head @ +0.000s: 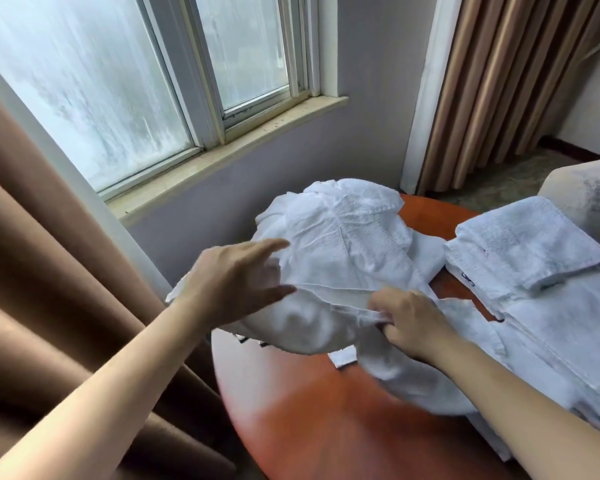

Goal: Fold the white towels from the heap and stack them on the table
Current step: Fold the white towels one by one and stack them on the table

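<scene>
A heap of crumpled white towels (343, 244) lies on the far left part of the round reddish-brown table (326, 420). My right hand (413, 320) grips a hem of one towel from the heap, fingers curled round the edge. My left hand (236, 282) reaches at the heap's left side with fingers straight and spread, fingertips touching the cloth. A stack of folded white towels (541, 292) sits on the table's right side, with a smaller folded towel on top.
Brown curtains (49, 271) hang close on the left, beside a window (118, 81) with a sill. More curtain (499, 81) hangs at the back right. A pale armchair (589, 192) stands behind the folded stack. The table's near part shows bare wood.
</scene>
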{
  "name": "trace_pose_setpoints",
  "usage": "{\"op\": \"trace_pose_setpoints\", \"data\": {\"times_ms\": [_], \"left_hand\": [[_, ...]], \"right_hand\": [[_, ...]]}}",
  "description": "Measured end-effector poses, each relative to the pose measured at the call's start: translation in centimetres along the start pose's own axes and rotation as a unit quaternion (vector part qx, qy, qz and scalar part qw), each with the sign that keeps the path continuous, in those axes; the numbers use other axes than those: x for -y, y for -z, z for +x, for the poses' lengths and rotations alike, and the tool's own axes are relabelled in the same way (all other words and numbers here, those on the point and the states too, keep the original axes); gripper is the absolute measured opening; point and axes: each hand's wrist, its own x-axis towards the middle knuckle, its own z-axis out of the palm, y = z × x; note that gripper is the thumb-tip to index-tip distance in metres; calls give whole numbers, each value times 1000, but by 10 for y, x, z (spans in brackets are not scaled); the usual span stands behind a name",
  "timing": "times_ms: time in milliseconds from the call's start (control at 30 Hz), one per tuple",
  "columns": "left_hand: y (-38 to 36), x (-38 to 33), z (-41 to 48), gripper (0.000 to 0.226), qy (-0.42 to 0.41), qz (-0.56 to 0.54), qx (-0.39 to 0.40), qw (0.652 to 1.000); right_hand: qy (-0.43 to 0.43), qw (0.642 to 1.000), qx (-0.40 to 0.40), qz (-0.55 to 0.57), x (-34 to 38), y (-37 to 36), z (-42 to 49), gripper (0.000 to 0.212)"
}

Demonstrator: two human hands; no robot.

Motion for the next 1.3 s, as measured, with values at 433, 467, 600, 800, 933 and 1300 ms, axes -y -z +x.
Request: {"op": "trace_pose_setpoints", "data": {"times_ms": [433,467,600,800,933,1300], "left_hand": [[-39,-77,35,21,21,68,241,968],[-38,-77,35,15,20,70,236,969],[-34,-78,35,9,1,76,244,967],[-25,-71,33,9,37,57,254,965],[-15,-64,32,8,47,62,260,963],[-19,-62,25,9,-31,98,295,950]], "right_hand": [[32,993,-114,23,45,26,2,18],[14,994,-107,24,44,24,0,19],[-66,996,-44,34,46,8,-6,28],[-73,995,-52,48,52,-8,-11,15],[-35,995,49,80,50,-7,-9,31],[-25,961,263,-81,56,23,-10,20]]}}
